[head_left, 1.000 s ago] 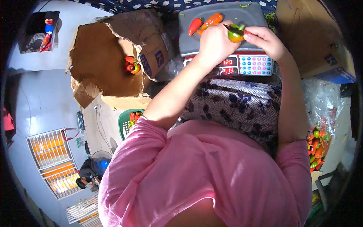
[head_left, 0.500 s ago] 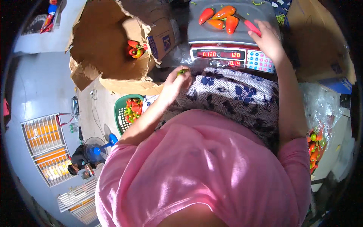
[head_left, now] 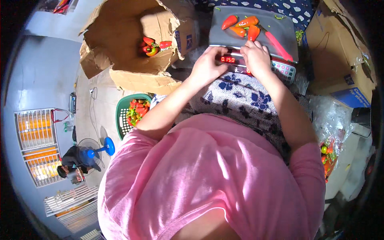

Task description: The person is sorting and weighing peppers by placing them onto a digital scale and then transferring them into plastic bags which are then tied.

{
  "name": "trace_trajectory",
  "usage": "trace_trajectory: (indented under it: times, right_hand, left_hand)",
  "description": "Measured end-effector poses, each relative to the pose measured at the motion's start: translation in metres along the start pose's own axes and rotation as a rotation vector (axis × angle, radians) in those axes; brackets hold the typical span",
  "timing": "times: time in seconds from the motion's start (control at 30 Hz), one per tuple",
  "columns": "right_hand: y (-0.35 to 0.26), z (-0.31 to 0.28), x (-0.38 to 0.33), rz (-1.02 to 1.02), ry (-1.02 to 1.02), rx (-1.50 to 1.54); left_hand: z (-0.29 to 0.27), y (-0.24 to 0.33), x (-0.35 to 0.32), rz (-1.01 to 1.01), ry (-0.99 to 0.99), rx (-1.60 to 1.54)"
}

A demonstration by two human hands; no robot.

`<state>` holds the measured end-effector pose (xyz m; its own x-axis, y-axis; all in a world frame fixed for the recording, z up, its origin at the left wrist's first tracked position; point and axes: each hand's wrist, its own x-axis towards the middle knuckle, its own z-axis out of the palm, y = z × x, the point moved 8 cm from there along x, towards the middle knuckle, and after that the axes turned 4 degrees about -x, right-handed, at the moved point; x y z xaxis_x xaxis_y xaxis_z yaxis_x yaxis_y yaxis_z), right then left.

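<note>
A weighing scale (head_left: 254, 64) with red-lit displays stands in front of me. On its grey platform (head_left: 224, 38) lie several red and orange peppers (head_left: 247, 21) and a knife with a red handle (head_left: 279, 46). At the scale's left front edge is my left hand (head_left: 209, 66), fingers curved, thumb apart, nothing visible between them. My right hand (head_left: 257, 58) bends over the front edge, close to the tip of the nearest pepper (head_left: 253, 33). Its fingers are bunched, and whether they hold anything is hidden.
A torn cardboard box (head_left: 120, 36) at left holds several red peppers (head_left: 151, 47). Below it stands a green basket (head_left: 121, 114) of peppers. At right are another carton (head_left: 332, 60) and peppers by clear plastic (head_left: 328, 154). A blue fan (head_left: 105, 147) and a seated person (head_left: 74, 162) are farther left.
My right hand has let go of the knife, which lies on the scale. My left hand has moved from my lap to the scale; the green thing it held no longer shows. Another red pepper shows in the box.
</note>
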<state>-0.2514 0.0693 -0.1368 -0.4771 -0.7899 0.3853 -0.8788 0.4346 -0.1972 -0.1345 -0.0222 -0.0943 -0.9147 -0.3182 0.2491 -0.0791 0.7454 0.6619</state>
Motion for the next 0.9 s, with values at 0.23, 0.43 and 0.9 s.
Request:
trace_trajectory:
  times: [0.23, 0.43, 0.9]
  right_hand:
    - [-0.015, -0.093, -0.012, 0.118, 0.141, 0.807]
    - [0.065, -0.101, -0.027, 0.130, 0.158, 0.820]
    - [0.146, -0.132, -0.050, 0.331, 0.299, 0.767]
  left_hand:
    - [0.014, 0.023, 0.019, -0.153, -0.297, 0.104]
    - [-0.033, 0.029, -0.008, -0.273, -0.366, 0.136]
    - [-0.094, 0.011, -0.028, -0.275, -0.180, 0.144]
